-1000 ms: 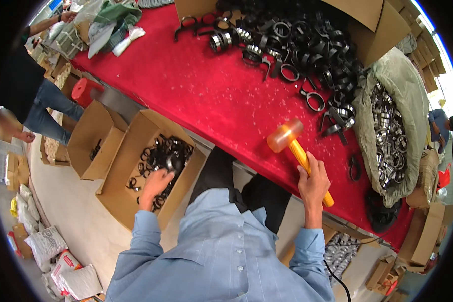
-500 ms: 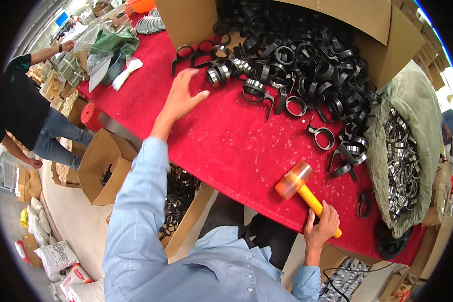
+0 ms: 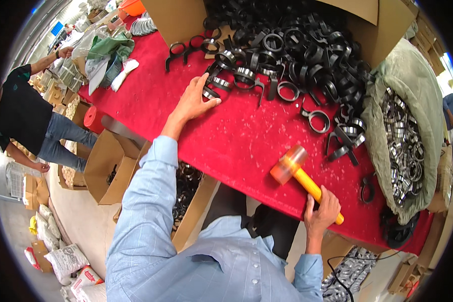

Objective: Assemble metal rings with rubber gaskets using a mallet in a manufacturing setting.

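Note:
My left hand [image 3: 190, 103] is at the near left edge of the pile, its thumb and fingers around black rings with shiny metal bands [image 3: 211, 94]. The hand hides part of these rings. In my right hand [image 3: 323, 210] is a mallet [image 3: 309, 185], held by its yellow handle near the table's front edge. The mallet's translucent amber head rests on or just over the red cloth; which, I cannot tell. A large heap of black ring parts [image 3: 297, 55] spills from a cardboard box on its side, and single rings [image 3: 318, 122] lie on the cloth nearer me.
A pale green sack [image 3: 377, 118] of metal bands stands at the right. The red table [image 3: 226, 136] slants across the view. Cardboard boxes [image 3: 108, 166] stand below at the left, and a person in a black shirt [image 3: 27, 108] is beyond them.
My left hand has come down onto the banded rings, which now lie nearer me, apart from the pile. My right hand keeps its grip on the mallet. The whole view has shifted slightly.

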The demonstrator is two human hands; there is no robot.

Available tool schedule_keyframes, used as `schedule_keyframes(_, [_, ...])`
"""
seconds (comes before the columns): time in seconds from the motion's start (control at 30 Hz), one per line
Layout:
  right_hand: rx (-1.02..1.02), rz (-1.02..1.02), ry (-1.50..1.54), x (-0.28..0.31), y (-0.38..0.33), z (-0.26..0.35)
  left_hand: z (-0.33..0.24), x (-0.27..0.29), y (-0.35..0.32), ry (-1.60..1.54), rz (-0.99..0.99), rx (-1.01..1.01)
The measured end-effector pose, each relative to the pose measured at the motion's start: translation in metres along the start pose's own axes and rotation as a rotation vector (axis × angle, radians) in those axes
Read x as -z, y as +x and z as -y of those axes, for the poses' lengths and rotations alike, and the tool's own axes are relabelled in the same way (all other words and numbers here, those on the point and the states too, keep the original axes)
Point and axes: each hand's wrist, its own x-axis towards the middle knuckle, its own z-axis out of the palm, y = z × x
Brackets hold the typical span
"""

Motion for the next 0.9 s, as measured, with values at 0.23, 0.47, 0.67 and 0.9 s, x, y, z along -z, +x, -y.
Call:
schedule_keyframes(0.23, [0.026, -0.054, -0.018, -0.003, -0.003, -0.002, -0.074, -0.011, -0.125, -0.169, -0.171, -0.035])
schedule_keyframes(0.47, [0.05, -0.075, -0.047, -0.001, -0.009, -0.002, -0.098, -0.028, -0.169, -0.618, -0.367, 0.249])
schedule_keyframes(0.67, [0.13, 0.04, -0.018, 0.009, -0.003, -0.011, -0.137, -0.029, -0.256, -1.19, -0.145, 0.52])
schedule_keyframes(0.9, [0.058, 0.353, 0.075, 0.058, 0.009, 0.011, -0.134, -0.072, -0.264, -1.084, 0.055, 0.502])
